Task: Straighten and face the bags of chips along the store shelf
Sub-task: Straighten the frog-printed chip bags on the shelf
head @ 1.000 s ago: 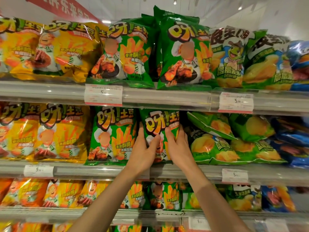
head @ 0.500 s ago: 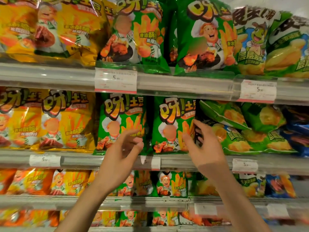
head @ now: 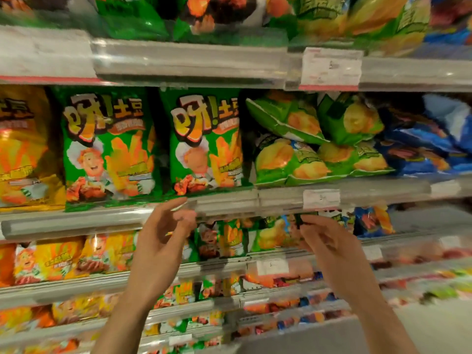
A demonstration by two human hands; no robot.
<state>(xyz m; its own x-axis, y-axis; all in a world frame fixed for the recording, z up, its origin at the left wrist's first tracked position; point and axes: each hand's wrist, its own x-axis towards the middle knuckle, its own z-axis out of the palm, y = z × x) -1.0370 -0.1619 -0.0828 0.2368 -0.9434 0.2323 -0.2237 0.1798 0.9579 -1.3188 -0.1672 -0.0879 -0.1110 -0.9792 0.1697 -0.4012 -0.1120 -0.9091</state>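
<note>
Two bare forearms rose from the bottom of the frame toward a store's snack shelving. The left hand [head: 163,233] hung in front of the shelf rail [head: 229,203], fingers loosely spread and curved, holding nothing, its fingertips close to the rail's lower edge. The right hand [head: 329,241] was raised beside it, well apart from the left, fingers relaxed and slightly bent; whether they touched the small bags behind them could not be told through the motion blur.

Just above the hands, on the middle shelf, two green bags of chips stood upright and faced forward: the left green bag [head: 108,149] and the right green bag [head: 207,144], side by side with a narrow dark gap between them. A yellow bag [head: 24,149] stood to their left. To their right, light-green bags [head: 319,149] lay tumbled and tilted over one another, and blue bags [head: 421,149] were heaped beyond them.

A price tag [head: 321,199] sat on the rail under the tumbled bags, and another larger tag [head: 330,69] on the shelf above. Lower shelves held further rows of yellow and green packets [head: 222,238], all blurred. The top shelf carried more green bags, cut off by the frame.
</note>
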